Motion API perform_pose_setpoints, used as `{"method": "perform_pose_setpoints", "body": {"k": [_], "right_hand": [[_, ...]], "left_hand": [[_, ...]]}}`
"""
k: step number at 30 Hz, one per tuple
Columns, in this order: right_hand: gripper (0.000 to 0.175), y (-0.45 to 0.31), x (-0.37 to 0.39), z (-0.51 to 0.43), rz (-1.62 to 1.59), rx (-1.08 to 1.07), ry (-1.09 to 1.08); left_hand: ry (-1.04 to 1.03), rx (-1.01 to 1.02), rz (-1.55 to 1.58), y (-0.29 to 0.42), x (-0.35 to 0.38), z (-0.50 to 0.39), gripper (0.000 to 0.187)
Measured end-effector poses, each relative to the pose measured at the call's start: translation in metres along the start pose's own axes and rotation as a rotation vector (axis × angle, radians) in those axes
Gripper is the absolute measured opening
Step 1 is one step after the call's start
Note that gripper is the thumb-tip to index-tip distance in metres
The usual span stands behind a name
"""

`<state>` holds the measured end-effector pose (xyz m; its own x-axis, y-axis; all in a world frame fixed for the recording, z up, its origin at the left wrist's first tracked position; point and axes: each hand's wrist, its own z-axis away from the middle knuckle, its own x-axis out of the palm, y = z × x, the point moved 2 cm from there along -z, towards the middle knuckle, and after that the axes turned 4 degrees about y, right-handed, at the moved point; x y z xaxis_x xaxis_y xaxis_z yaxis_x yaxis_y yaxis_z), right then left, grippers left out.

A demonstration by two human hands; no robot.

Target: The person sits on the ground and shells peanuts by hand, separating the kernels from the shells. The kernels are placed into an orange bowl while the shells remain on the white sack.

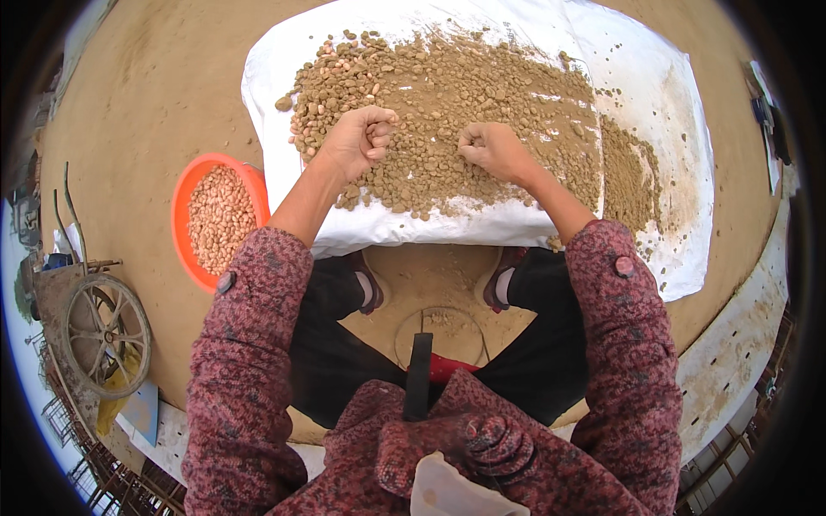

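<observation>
Clods of dry soil (426, 187) lie spread over a white woven sheet (322, 226) before me, with shelled peanuts (316, 109) mixed in at the upper left. My left hand (368, 138) is over the left part of the clods, its fingers curled towards the palm; whether something is inside cannot be told. Over the middle of the soil, my right hand (484, 145) has its fingers bent in and thumb against them, and its palm side is hidden. An orange-red plastic basin (260, 193) full of peanuts stands on the ground left of the sheet.
Finer soil (623, 174) is heaped on the sheet's right part. A wheeled cart (106, 335) stands at the far left on the bare earth ground (142, 129). My shoes (374, 290) are just below the sheet's near edge, with a thin wire ring (399, 335) between my legs.
</observation>
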<state>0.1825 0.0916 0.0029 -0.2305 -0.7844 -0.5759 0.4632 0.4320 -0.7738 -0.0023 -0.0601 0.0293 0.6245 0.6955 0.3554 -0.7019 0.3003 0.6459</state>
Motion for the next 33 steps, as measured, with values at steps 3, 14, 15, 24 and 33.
{"method": "perform_pose_setpoints", "body": {"k": [3, 14, 15, 24, 33], "right_hand": [[0.016, -0.002, -0.004, 0.001, 0.209, -0.133, 0.06], [0.016, -0.02, -0.002, 0.002, 0.712, -0.206, -0.092], [0.016, -0.019, 0.002, 0.001, 0.803, -0.225, -0.11], [0.012, -0.031, 0.001, -0.019, -0.698, 0.207, -0.147], [0.016, -0.188, 0.16, -0.036, -1.542, 0.567, -0.513]], "left_hand": [[-0.081, -0.068, 0.17, -0.005, -0.004, -0.003, 0.006], [-0.07, -0.065, 0.176, -0.011, -0.004, -0.002, 0.036], [-0.075, -0.076, 0.191, -0.01, -0.004, -0.001, 0.038], [-0.095, -0.032, 0.294, 0.016, -0.022, 0.027, 0.043], [0.358, 0.197, 0.55, 0.064, -0.18, 0.129, 0.045]]}}
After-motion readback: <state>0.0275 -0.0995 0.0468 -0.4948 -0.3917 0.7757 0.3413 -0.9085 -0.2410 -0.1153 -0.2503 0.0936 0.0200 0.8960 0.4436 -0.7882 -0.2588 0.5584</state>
